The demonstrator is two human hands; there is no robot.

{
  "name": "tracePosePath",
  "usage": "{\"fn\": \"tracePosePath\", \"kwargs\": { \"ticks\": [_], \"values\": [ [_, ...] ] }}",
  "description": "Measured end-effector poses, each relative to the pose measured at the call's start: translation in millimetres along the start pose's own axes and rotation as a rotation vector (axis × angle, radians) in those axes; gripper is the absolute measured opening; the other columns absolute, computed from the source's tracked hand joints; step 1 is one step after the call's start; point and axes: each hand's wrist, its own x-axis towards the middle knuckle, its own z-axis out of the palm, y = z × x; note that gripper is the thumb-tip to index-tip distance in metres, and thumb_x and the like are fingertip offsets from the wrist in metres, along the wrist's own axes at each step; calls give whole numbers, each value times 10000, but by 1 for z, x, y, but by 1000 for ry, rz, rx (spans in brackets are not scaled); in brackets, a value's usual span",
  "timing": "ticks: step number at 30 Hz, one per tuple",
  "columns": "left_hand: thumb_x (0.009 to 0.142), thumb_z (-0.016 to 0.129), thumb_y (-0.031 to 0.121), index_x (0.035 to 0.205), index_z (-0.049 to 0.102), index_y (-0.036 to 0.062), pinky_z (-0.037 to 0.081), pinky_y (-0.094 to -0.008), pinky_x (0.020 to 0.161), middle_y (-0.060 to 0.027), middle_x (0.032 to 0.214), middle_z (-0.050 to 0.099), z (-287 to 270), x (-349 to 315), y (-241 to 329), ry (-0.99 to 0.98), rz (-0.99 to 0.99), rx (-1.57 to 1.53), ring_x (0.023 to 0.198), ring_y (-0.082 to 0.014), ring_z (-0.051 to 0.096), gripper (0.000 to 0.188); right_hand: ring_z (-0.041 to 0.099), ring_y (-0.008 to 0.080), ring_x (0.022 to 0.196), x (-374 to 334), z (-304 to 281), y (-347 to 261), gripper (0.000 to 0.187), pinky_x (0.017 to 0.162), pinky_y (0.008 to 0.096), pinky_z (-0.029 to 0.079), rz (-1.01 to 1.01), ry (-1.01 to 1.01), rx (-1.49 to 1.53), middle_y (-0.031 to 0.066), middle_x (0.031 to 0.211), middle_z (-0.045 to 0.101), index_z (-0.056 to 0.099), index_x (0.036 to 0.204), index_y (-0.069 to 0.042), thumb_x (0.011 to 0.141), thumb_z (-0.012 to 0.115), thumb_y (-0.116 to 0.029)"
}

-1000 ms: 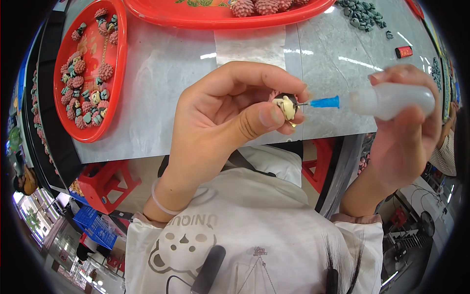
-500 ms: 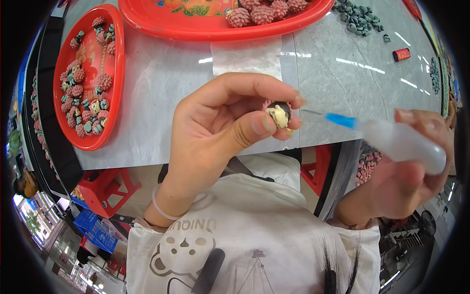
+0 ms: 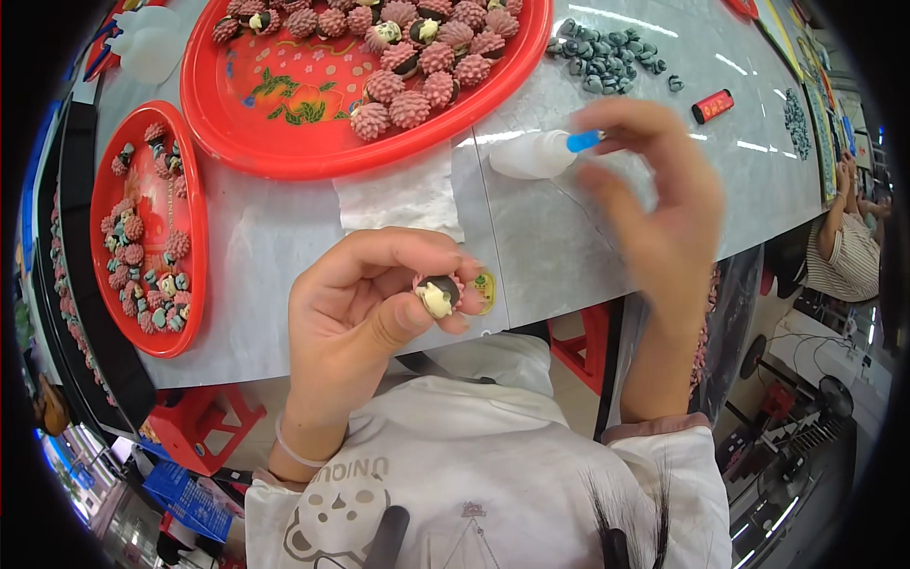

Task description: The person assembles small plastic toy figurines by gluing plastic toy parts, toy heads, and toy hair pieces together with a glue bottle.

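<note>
Between the thumb and fingers of my left hand (image 3: 351, 308) is a small figurine head (image 3: 438, 296), cream-coloured in front, with a dark band and pink spiky parts behind it. Its underside and back are hidden by the fingers. A white squeeze bottle (image 3: 531, 155) with a blue needle tip lies on its side on the table. Over the bottle's tip end, my right hand (image 3: 659, 190) is blurred by motion, with thumb and fingers apart and nothing held in them.
A large red tray (image 3: 284, 166) of pink spiky pieces stands ahead; a smaller red tray (image 3: 194, 237) with pink and green-grey pieces is left. Dark green-grey pieces (image 3: 607, 62) lie loose beyond the bottle, near a red cylinder (image 3: 713, 106). White paper (image 3: 398, 199) lies before the large tray.
My right hand has put the squeeze bottle down on the table and let go of it. The left hand still holds the figurine head. The whole view has shifted, showing more of the large tray.
</note>
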Motion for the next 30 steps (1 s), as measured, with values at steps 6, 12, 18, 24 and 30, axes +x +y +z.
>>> {"fn": "tracePosePath", "kwargs": {
  "ticks": [6,12,18,24,30],
  "values": [
    [781,562,118,952,483,-67,480,-253,628,-170,915,542,-5,3,-2,-102,29,-92,780,-187,559,264,530,107,680,32,-18,33,150,625,206,420,-64,107,-385,41,806,555,567,812,7,663,579,22],
    [785,554,103,963,485,-67,478,-255,640,-165,918,544,-4,2,-2,-99,14,-103,779,-182,560,255,517,107,659,28,-19,32,136,603,205,405,-60,93,-409,44,814,557,571,808,13,672,576,9],
    [790,545,90,965,487,-64,477,-256,657,-161,917,547,-5,-1,-2,-117,18,-83,783,-175,560,241,501,112,671,22,-25,33,157,617,208,386,-118,122,-459,53,823,554,562,859,5,702,552,11],
    [791,540,73,972,487,-61,481,-260,675,-146,924,543,-4,-5,-2,-101,26,-98,799,-174,563,232,500,134,687,-13,-28,-8,156,617,219,398,120,39,496,110,915,508,512,906,10,757,535,-30],
    [760,596,247,940,463,-13,460,-201,564,-142,921,510,10,-6,2,-55,14,-14,708,-171,562,343,421,117,626,-31,-9,-34,263,498,174,352,343,-87,790,110,916,448,469,911,-39,725,613,-157]
  ]
}}
